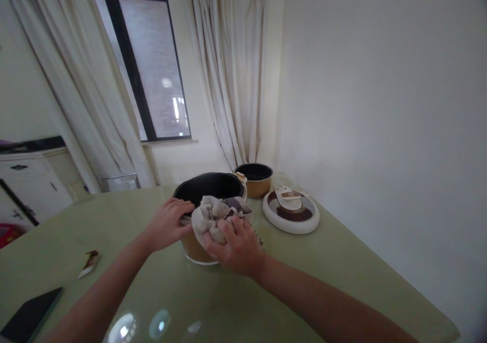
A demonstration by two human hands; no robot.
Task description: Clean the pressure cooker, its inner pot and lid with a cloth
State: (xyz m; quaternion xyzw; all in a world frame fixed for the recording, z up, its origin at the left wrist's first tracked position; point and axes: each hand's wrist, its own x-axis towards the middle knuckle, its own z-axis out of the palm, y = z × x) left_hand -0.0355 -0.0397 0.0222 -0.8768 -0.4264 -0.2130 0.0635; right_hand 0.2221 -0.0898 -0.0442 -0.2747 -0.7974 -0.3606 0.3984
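Note:
A rice cooker body (198, 249), gold outside with a dark inside and a white base ring, stands upright on the green table. My left hand (167, 225) grips its rim at the near left, fingers over the edge. Bunched in my right hand (239, 246) is a pale cloth (213, 213) with darker patches, pressed against the near right of the rim. The cloth and hand hide much of the cooker's front. Behind it sits a gold inner pot (261, 188) with a black inside. To the right a round lid (292, 226) with a white rim and handle lies flat.
The table (160, 302) has a glossy top and meets a white wall (380, 104) along its right edge. At left lie a small wrapper (89, 263) and a dark flat tablet-like object (32, 312). Curtains (232, 69) and a window (152, 64) are behind.

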